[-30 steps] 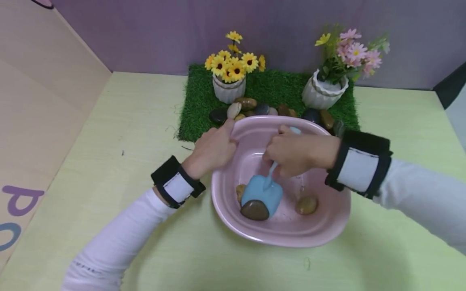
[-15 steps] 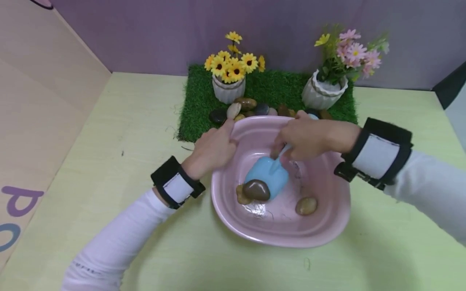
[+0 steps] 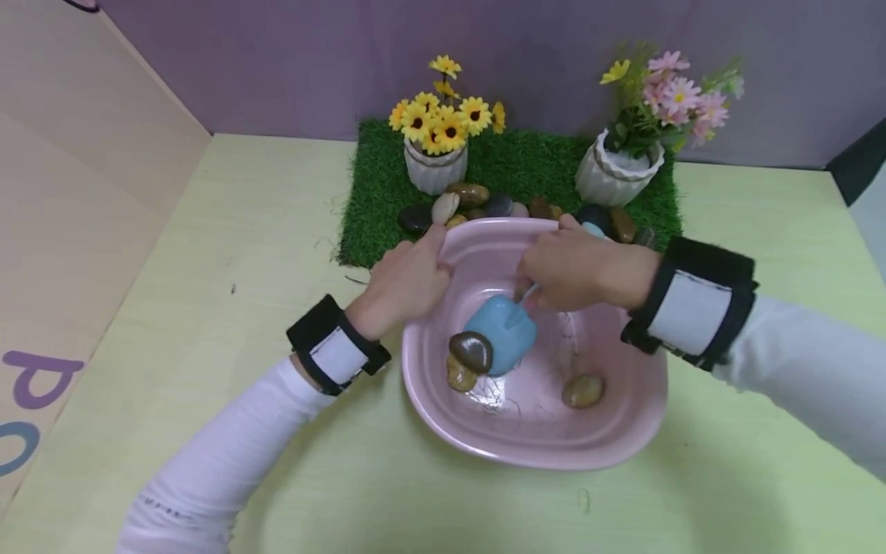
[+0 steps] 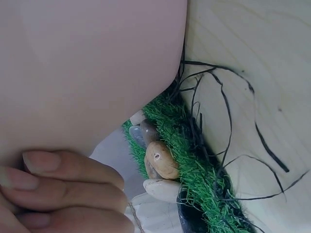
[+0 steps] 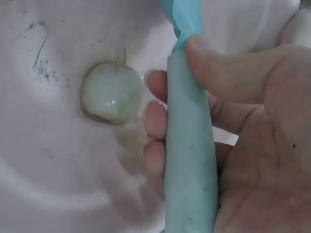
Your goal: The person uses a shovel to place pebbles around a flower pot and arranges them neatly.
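In the head view my left hand grips the upper left rim of a pink plastic basin. Curled fingertips press its outer wall in the left wrist view. Inside the basin, my right hand holds a light blue toy shovel by its handle, fingers and thumb wrapped round it. A dark brown stone lies at the left edge of the shovel's blade, overlapping a tan stone. Apart from these, a yellowish stone rests on the basin floor at the right.
Behind the basin lies a green turf mat with several pebbles along its front. Two white pots stand on it, one with yellow flowers, one with pink flowers. Black strands lie on the pale table beside the mat.
The shovel has moved up from the lower basin, then slightly left. The dark brown stone has shifted from the blade's mouth to beside it, against the tan stone. My left hand stays put.
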`<state>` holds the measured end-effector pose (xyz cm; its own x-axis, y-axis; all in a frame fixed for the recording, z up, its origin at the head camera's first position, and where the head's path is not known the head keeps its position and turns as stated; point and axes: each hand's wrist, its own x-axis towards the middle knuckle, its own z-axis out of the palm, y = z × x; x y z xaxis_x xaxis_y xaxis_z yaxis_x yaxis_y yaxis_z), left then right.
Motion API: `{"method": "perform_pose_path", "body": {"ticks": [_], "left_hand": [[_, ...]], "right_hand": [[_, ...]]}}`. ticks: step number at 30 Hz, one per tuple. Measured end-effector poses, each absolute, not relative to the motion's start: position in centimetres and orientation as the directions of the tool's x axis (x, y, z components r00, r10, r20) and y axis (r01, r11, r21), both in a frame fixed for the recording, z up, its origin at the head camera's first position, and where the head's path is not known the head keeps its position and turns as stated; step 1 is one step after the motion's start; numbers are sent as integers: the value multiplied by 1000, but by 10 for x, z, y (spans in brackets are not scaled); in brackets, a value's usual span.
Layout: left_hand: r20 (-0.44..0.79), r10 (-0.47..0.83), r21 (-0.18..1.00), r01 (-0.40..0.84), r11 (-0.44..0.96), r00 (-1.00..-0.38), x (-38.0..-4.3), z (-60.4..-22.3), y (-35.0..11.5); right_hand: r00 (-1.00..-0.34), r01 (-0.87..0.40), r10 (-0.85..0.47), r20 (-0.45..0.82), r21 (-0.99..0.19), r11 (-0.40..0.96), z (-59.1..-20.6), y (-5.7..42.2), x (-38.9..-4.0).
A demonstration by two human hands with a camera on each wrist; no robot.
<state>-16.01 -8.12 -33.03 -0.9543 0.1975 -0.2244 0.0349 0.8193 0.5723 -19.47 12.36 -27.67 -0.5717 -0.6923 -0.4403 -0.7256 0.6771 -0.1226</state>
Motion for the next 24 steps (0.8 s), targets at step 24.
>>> {"method": "perform_pose_path", "body": {"ticks": [24], "left_hand": [[-230, 192, 551, 35, 834, -954, -161, -331, -81]], "right_hand": [[-348, -806, -752, -559, -232, 545, -275, 110, -207]]}}
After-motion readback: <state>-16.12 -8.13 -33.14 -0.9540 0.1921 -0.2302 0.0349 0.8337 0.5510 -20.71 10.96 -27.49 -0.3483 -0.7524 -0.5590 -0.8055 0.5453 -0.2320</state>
